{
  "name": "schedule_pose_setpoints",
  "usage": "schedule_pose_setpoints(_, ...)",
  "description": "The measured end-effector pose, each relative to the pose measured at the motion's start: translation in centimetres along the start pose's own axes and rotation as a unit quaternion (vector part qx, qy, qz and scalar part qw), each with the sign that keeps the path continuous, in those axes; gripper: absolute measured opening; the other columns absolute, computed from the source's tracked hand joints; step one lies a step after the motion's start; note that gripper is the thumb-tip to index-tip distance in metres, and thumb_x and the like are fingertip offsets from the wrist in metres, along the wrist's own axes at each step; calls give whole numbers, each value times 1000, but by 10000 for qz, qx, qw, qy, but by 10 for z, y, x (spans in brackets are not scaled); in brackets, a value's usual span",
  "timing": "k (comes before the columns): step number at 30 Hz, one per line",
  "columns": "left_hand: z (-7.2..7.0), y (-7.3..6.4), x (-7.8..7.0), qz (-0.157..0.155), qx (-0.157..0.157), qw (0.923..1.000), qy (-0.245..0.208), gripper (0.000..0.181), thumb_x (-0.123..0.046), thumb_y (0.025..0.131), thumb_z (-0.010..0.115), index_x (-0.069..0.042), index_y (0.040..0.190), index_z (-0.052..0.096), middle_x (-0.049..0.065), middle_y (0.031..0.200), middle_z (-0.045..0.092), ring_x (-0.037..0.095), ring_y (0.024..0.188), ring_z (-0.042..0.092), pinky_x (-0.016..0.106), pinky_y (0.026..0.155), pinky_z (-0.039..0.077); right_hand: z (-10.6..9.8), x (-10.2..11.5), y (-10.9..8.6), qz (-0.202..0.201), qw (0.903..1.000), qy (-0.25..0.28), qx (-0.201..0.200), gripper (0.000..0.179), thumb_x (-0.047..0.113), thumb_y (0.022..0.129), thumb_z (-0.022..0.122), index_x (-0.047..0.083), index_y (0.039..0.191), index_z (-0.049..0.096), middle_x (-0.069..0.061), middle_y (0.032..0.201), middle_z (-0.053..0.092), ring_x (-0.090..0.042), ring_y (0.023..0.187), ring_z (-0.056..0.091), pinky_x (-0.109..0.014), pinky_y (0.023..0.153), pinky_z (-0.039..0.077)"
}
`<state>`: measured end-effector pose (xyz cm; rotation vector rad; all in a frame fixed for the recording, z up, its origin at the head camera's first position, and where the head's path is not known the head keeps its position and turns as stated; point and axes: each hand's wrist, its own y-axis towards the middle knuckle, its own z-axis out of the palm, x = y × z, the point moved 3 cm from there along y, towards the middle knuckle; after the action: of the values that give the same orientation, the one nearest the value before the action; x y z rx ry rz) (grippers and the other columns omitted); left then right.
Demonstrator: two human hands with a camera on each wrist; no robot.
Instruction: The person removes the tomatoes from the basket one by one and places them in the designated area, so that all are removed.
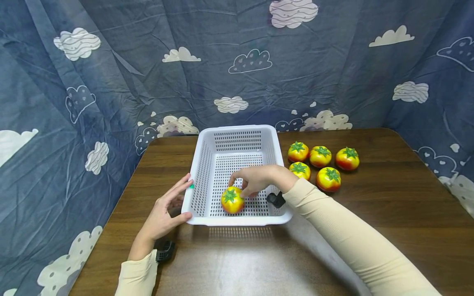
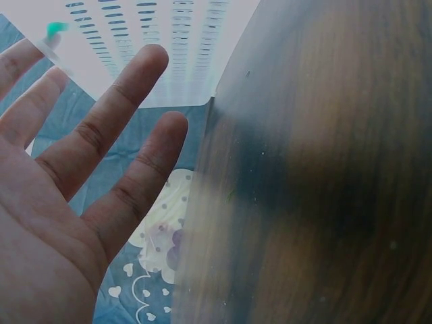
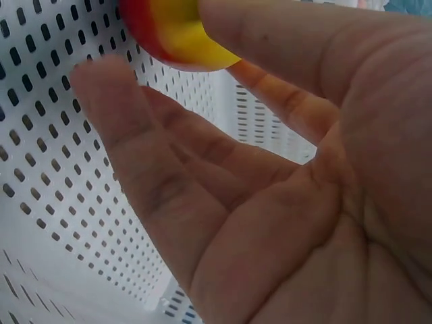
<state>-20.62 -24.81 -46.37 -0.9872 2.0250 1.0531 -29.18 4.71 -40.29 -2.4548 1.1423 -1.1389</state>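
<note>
A white perforated plastic basket [image 1: 237, 221] sits on the wooden table. Inside it, near the front wall, is a yellow-and-red tomato [image 1: 231, 204] with a green star-shaped top. My right hand [image 1: 255, 179] reaches in over the basket's right side and pinches this tomato between thumb and finger; in the right wrist view the tomato [image 3: 182, 40] shows at the top, its far side hidden. At the basket's left side, my left hand [image 1: 163, 213] touches the rim with its thumb and a fingertip. Its fingers [image 2: 101, 128] are spread and nearly straight.
To the right of the basket, several more tomatoes [image 1: 328, 179] stand in a loose group on the table [image 1: 392, 205]. One of them is partly hidden by my right sleeve. A blue cloud-patterned cloth [image 1: 207, 90] hangs behind the table and at both sides.
</note>
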Motion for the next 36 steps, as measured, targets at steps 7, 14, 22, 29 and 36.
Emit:
schedule_pose_setpoints(7,0,0,-1,-7,3,10000,-13,81,-15,87,85,-15,160,52,8,176,36,12,106,72,29,89,61,4,3,3,49,9984,523,188,51,6,105,65,22,152,53,-19,118,75,-28,89,79,-37,85,66)
schedule_pose_setpoints(14,0,1,-4,17,2,10000,11,81,-15,86,85,-13,160,52,10,175,36,15,104,73,29,88,61,8,8,9,-257,9980,533,210,54,2,103,66,23,152,57,-18,122,73,-22,85,76,-33,83,65)
schedule_pose_setpoints(22,-1,0,-3,-18,14,10000,40,82,-14,86,85,-15,160,52,8,176,36,15,105,73,29,90,61,13,13,16,-404,9958,728,384,61,-2,99,68,22,154,58,-14,118,71,-17,80,70,-31,81,65)
schedule_pose_setpoints(29,0,1,-3,-1,15,10000,44,81,-13,86,84,-14,160,51,9,175,36,15,104,73,29,91,61,15,18,18,-473,9967,548,377,72,9,92,83,21,157,56,-18,135,69,-17,89,74,-31,85,64)
schedule_pose_setpoints(36,-1,-1,-1,-8,1,10000,69,81,-13,86,84,-14,160,52,8,175,37,15,105,73,28,91,61,16,24,21,-588,9978,112,300,81,26,87,92,22,158,54,-17,140,68,-20,109,72,-35,96,60)
